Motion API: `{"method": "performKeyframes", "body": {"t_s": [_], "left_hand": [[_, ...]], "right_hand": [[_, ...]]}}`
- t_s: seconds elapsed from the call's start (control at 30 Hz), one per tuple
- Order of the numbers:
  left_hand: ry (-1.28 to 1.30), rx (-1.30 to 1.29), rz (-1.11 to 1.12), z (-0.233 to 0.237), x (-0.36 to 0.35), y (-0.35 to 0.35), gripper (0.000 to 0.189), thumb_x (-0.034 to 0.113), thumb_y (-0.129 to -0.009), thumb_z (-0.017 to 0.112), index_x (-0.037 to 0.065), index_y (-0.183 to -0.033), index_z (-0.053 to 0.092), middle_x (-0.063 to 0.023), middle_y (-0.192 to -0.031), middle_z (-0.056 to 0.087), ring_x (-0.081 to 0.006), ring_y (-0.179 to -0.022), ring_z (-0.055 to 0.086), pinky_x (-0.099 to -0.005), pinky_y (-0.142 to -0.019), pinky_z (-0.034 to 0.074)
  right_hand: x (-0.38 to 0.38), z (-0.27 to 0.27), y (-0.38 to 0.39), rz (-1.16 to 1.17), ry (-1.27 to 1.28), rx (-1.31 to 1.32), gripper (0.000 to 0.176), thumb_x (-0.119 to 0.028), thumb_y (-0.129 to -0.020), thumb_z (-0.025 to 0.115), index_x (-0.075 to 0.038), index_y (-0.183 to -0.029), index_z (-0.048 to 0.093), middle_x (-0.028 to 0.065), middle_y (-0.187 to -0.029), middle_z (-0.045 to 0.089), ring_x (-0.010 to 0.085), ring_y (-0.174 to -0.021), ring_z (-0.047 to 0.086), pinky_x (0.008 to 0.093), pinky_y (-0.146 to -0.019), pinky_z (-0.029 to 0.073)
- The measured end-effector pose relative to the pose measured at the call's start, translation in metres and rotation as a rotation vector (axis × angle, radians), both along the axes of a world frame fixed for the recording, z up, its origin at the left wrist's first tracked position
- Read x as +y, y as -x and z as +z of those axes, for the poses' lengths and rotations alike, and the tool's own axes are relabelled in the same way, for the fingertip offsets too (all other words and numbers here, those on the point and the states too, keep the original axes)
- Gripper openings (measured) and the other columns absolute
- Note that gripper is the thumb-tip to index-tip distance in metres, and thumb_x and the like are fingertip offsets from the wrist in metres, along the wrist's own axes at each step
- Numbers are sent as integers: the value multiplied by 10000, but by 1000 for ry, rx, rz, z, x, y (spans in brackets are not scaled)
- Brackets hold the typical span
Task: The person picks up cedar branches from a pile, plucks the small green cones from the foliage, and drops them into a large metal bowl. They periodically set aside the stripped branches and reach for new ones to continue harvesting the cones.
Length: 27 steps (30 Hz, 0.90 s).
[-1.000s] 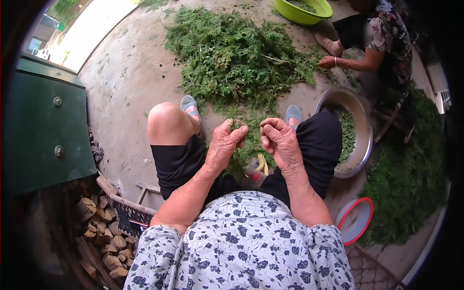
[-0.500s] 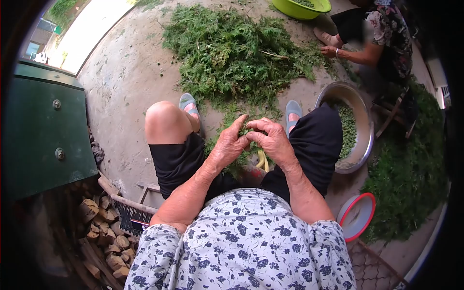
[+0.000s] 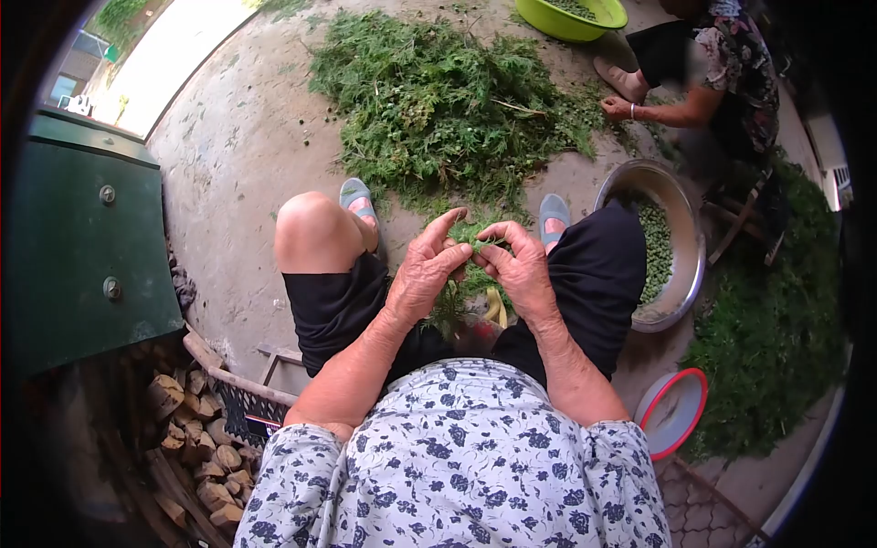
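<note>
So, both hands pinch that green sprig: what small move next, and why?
Probably pull the right hand away to pluck a piece off the sprig while the left hand holds it: both pinch it, and the metal bowl of green bits sits at the right.

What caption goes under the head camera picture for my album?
Left hand and right hand pinch a green sprig, metal bowl alongside.

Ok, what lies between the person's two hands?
In the head view, a green sprig lies there, pinched from both sides by the left hand and the right hand.
</note>
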<state>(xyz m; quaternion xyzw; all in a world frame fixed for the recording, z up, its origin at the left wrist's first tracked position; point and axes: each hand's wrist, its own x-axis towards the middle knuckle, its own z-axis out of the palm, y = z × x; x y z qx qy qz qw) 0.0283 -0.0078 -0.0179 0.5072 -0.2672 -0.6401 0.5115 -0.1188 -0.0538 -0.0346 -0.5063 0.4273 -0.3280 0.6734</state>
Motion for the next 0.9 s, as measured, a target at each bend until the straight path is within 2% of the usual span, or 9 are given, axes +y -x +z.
{"method": "performKeyframes", "body": {"t_s": [0.1, 0.17, 0.2, 0.27, 0.43, 0.57, 0.67, 0.77, 0.9], "left_hand": [[27, -17, -10, -4, 2, 0, 587, 39, -784, 583, 11, -1324, 355, 50, -675, 453, -35, -604, 447, -170, -537, 360], [26, 11, -1, -5, 2, -2, 585, 34, -782, 583, 11, -1321, 359, 50, -664, 448, -34, -595, 451, -169, -525, 353], [26, 40, 8, -6, 2, -2, 583, 30, -780, 583, 11, -1319, 364, 51, -653, 444, -33, -586, 456, -167, -513, 346], [28, 10, 8, -1, 0, 0, 593, 28, -784, 581, 11, -1329, 346, 46, -655, 448, -37, -588, 469, -167, -506, 349], [30, -90, 44, -8, 1, 3, 638, 19, -809, 562, 8, -1368, 256, 27, -650, 474, -51, -592, 506, -168, -498, 371], [75, -243, -34, -12, 2, 3, 677, 28, -834, 565, 23, -1394, 184, 25, -631, 478, -43, -577, 479, -174, -514, 395], [96, -334, -92, -16, 2, 2, 686, 39, -837, 580, 35, -1398, 184, 33, -627, 468, -32, -567, 450, -175, -515, 396], [111, -383, -128, -16, 2, 0, 681, 45, -835, 589, 40, -1395, 201, 39, -627, 460, -27, -566, 434, -176, -516, 396], [123, -356, -188, -11, 4, 2, 660, 37, -827, 590, 41, -1386, 239, 39, -635, 463, -27, -583, 435, -180, -529, 402]], "right_hand": [[1, -1, -1, -17, -20, -63, 77, -14, -827, 549, -8, -904, 548, 7, -694, 566, 44, -583, 500, 183, -509, 404], [-1, 2, 4, -24, -298, -212, 93, -3, -836, 530, -9, -928, 525, 34, -746, 575, 68, -591, 515, 194, -490, 401], [-2, -2, 6, -24, -298, -212, 93, -3, -836, 530, -9, -928, 525, 34, -746, 575, 68, -591, 515, 194, -490, 401], [-4, -11, 9, -121, -422, -495, 114, -10, -849, 520, -15, -961, 499, 61, -806, 574, 92, -611, 527, 195, -477, 395], [-13, 24, 13, -228, -416, -594, 124, -52, -864, 546, -13, -972, 498, 69, -849, 578, 90, -634, 536, 182, -478, 389], [-10, 10, 17, -33, -367, -437, 191, -84, -823, 610, -3, -991, 569, 42, -845, 585, 77, -633, 543, 200, -491, 414], [-4, 13, 3, 72, 161, 148, 225, -80, -772, 647, 4, -979, 627, 36, -809, 588, 90, -653, 572, 202, -564, 451], [-6, 2, 3, 132, 337, 188, 210, -59, -760, 639, 8, -959, 628, 43, -791, 575, 88, -639, 562, 215, -553, 450], [-2, 2, 2, 94, 82, 83, 157, -84, -784, 639, 6, -912, 625, 30, -766, 560, 76, -618, 541, 205, -514, 427]]}}
